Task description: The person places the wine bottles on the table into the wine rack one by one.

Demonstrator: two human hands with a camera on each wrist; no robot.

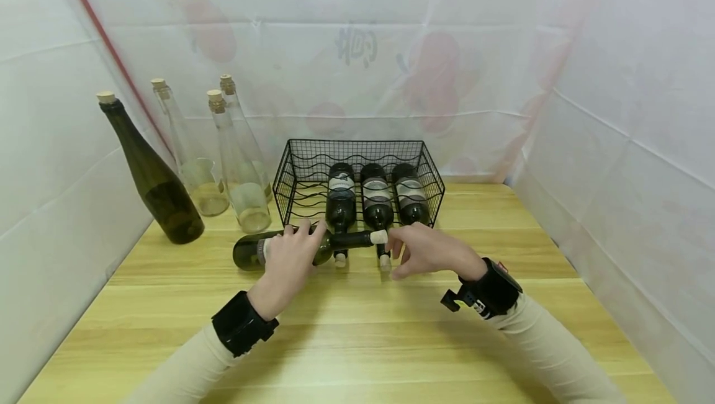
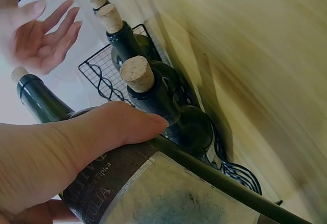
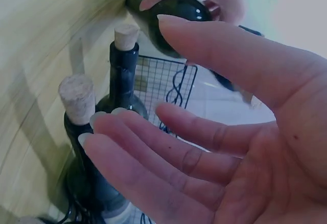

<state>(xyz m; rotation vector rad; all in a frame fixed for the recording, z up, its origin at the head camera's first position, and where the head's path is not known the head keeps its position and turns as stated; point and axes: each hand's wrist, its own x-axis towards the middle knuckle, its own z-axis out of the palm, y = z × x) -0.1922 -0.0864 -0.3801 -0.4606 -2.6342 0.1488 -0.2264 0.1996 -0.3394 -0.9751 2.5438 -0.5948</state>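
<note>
My left hand grips a dark green wine bottle by its body, holding it lengthwise in front of the wire rack. Its corked neck points right. In the left wrist view, the thumb lies across the bottle beside its pale label. My right hand is near the cork with fingers loosely bent and nothing in them; the right wrist view shows its spread fingers. Three corked wine bottles lie in the rack, one at left, one mid, one right, necks toward me.
At the back left stand a tall dark green corked bottle and three clear corked bottles, one of them in front. White printed sheeting encloses the wooden table at the back and sides.
</note>
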